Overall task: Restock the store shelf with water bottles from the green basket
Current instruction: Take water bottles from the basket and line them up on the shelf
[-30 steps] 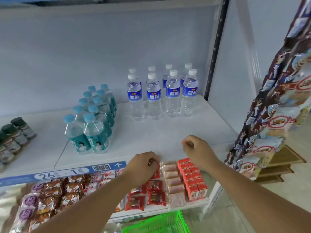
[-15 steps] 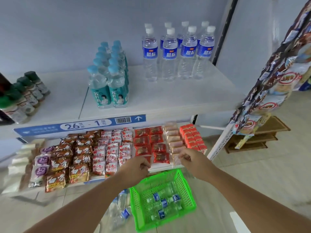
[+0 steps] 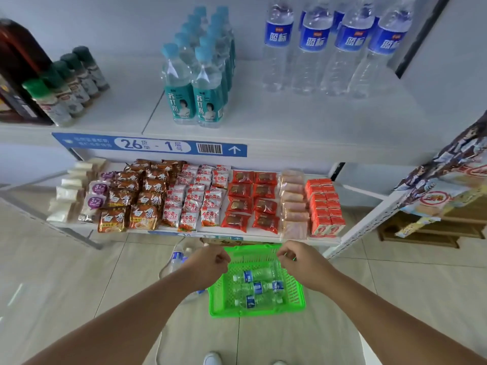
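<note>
Green basket [image 3: 257, 312] stood on the floor [image 3: 79, 285] at 6 o'clock below the shelf [image 3: 303, 119], water bottles [image 3: 259, 287] lying inside; left hand [image 3: 208, 264] at its 10 o'clock, right hand [image 3: 303, 262] at 2 o'clock, fingers [image 3: 286, 255] curled together, gripping nothing.

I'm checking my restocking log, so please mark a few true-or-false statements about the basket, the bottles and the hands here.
1. The green plastic basket sits on the tiled floor. True.
2. The clear blue-labelled water bottles inside it stand upright. False: they lie on their sides.
3. The left hand grips a bottle. False: its fingers are curled and hold nothing.
4. Matching blue-labelled bottles stand upright on the white upper shelf. True.
</note>
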Tool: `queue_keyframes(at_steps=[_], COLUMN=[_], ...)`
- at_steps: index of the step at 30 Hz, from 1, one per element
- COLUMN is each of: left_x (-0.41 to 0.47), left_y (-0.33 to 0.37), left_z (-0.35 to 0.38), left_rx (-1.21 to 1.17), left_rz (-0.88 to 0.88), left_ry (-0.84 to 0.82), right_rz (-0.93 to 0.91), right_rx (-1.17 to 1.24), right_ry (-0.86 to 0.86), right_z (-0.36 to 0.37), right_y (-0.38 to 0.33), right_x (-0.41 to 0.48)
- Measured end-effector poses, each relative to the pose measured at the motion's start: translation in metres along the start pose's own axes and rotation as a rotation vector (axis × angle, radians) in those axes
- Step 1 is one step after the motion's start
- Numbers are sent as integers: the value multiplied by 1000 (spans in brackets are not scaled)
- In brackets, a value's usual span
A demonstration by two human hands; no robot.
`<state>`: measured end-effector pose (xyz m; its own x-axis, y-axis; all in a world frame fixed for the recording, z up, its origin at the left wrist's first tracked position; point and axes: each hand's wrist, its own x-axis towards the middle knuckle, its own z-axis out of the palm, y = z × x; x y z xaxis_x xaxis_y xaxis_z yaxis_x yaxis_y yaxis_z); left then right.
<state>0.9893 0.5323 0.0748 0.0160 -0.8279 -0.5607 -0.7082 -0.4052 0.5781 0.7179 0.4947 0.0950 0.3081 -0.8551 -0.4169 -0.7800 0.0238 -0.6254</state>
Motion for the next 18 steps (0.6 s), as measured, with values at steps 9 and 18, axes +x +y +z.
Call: queue_keyframes(at_steps=[9,18], left_x=[-27,-22], left_y=[-43,-71], left_z=[95,112], left_rx=[-70,3], left_rz=[-181,-175], left_ry=[-55,-110], right_rz=[8,116], right_rx=[20,70], right_ry=[-139,-165], right_z=[48,77], right_y=[57,82], right_x=[-6,-36])
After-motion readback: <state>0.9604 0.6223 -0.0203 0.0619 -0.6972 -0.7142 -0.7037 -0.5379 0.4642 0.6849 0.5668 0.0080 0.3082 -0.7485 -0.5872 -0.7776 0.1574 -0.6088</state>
